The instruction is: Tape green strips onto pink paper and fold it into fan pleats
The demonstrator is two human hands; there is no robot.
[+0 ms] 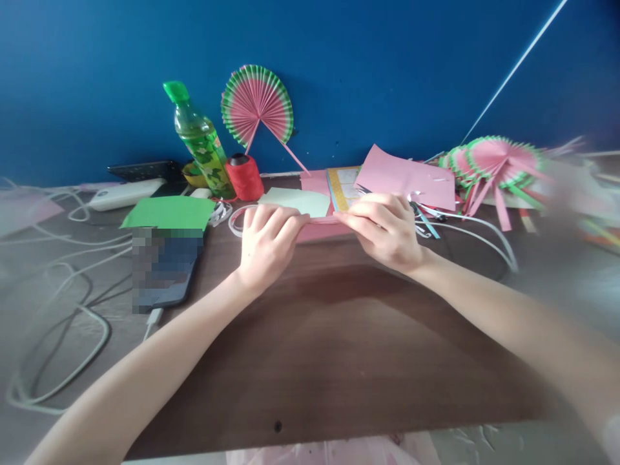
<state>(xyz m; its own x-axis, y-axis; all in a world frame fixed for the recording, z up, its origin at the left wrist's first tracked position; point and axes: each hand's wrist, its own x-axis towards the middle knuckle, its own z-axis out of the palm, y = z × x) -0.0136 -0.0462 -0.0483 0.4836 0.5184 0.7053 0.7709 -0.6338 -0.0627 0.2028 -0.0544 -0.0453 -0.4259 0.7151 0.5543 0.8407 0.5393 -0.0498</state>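
Observation:
Between my two hands a narrow strip of folded pink paper point(323, 220) is held level above the table. My left hand point(270, 244) pinches its left end, the fingers closed and the back of the hand toward me. At the other end, my right hand point(385, 231) grips the strip with thumb and fingertips. Most of the paper inside each grip is hidden. Behind the hands lie a pale green sheet point(298, 201), a yellow-and-white booklet point(343, 184) and a larger pink sheet point(411, 177).
A finished pink-and-green paper fan point(258, 106) leans on the blue wall. Near it stand a green drink bottle point(201, 142) and a red thread spool point(245, 177). More fans point(504, 158) are piled at right. A phone point(169, 268) and white cables point(104, 329) lie at left.

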